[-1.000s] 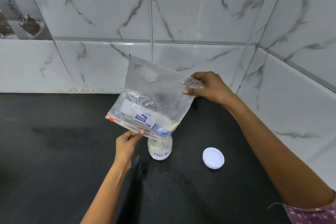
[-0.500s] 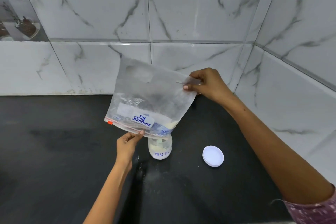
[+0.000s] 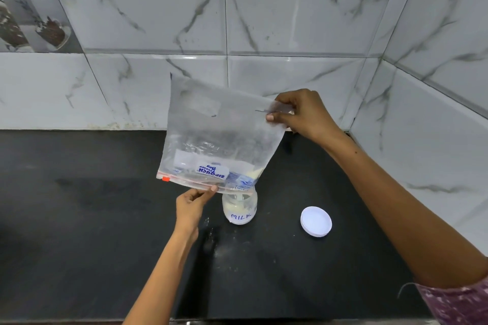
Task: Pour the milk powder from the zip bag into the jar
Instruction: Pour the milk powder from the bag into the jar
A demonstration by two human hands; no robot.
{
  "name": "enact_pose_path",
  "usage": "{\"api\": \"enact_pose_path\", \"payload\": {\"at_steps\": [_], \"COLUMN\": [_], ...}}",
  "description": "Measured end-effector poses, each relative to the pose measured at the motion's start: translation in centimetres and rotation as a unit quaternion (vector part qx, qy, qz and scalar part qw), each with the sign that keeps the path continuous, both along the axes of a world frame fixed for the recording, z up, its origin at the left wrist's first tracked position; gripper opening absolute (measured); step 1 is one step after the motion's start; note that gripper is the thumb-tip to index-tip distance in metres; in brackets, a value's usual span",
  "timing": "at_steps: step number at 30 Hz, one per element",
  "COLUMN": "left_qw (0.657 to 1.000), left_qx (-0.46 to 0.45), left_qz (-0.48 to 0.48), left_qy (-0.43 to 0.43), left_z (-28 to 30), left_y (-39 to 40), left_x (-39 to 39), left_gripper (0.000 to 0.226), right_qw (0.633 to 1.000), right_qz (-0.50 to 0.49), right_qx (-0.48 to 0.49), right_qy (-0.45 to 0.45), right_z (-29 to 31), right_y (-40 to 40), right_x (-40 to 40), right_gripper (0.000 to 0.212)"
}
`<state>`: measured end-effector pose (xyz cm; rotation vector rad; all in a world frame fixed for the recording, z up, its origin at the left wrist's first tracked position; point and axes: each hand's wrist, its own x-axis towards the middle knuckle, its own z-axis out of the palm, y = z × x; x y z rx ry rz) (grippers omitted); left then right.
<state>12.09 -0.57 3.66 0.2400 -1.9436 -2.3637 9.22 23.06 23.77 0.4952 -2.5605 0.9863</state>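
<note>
A black countertop runs under everything, backed by white marble-patterned wall tiles. Above it a clear zip bag hangs upside down, its zip edge at the bottom. The right hand pinches the bag's raised bottom corner between thumb and fingers, and everything else lies below that grip. The left hand pinches the zip edge from underneath, thumb and fingertips closed on the plastic, with the red slider tab to its left. Just above this lower grip, an inverted label on the bag reads "ZIPOUCH" with "Bag" beside it; the smaller print cannot be read. Right of the left hand's pinch, pale milk powder gathers in the bag's lowest corner, directly over the open mouth of a small jar marked "MILK" in blue, standing upright and partly filled. Further right, well apart, a white lid lies flat on the counter
</note>
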Motion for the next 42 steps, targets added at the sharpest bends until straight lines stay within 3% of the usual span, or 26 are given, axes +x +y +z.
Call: {"api": "enact_pose_path", "payload": {"at_steps": [3,11,16,21,28,42], "left_qw": [1.000,0.999,0.996,0.995,0.996,0.999], "left_qx": [0.021,0.046,0.045,0.046,0.035,0.024], "left_qz": [-0.001,-0.015,-0.064,-0.083,-0.081,-0.047], "left_qy": [0.000,0.010,0.031,0.037,0.026,0.000], "left_z": [-0.1,0.0,0.1,0.0,0.0,0.0], "left_y": [-0.1,0.2,-0.1,-0.4,-0.3,0.0], "left_x": [0.1,0.0,0.0,0.0,0.2,0.4], "left_gripper": [0.010,0.008,0.019,0.024,0.019,0.019], "right_qw": [1.000,1.000,1.000,1.000,1.000,1.000], "right_qz": [-0.010,-0.026,-0.014,-0.005,0.011,-0.017], "right_qx": [-0.018,-0.005,-0.006,-0.012,0.021,-0.015], "right_qy": [0.004,-0.008,-0.005,-0.002,-0.019,0.013], "right_z": [-0.1,-0.3,-0.2,-0.5,-0.6,-0.3], "right_y": [0.2,0.7,0.9,0.8,0.5,-0.4], "right_x": [0.0,0.0,-0.1,-0.1,0.0,-0.4], "right_gripper": [0.012,0.013,0.038,0.041,0.012,0.015]}}
